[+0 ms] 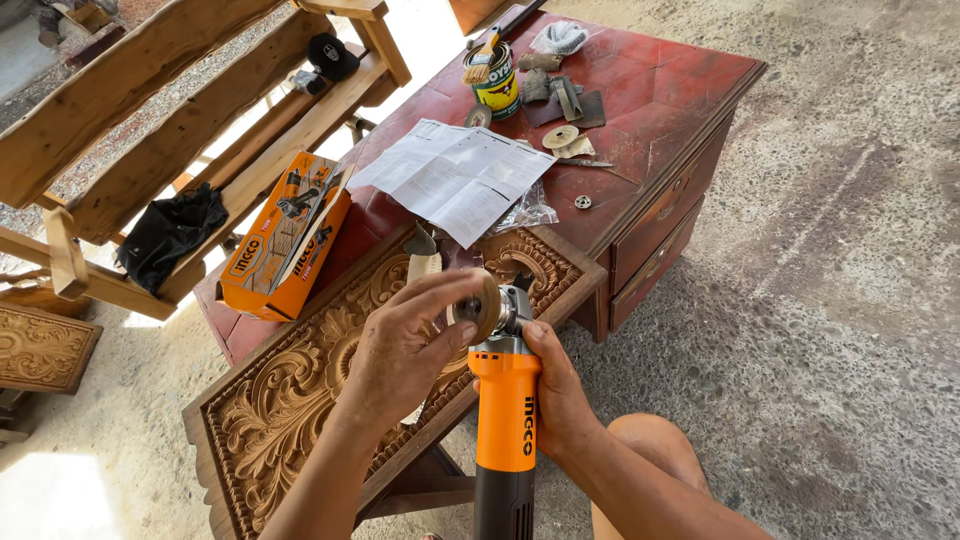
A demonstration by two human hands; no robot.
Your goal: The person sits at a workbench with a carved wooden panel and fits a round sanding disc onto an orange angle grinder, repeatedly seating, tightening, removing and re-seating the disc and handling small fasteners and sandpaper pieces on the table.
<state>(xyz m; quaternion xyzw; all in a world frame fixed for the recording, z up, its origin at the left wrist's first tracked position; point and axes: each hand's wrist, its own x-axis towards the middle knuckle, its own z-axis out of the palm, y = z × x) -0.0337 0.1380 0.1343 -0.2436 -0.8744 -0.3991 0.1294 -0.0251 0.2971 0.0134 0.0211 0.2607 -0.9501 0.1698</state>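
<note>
Our right hand [560,385] grips the heavy, rigid grinder [505,410] by its body; our left hand [405,345] pinches its disc [487,305].

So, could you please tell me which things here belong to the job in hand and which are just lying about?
In hand:
- left hand on round disc
- right hand gripping orange angle grinder

Lying about:
- orange box
- paper sheets
- paint tin
- carved panel
</note>
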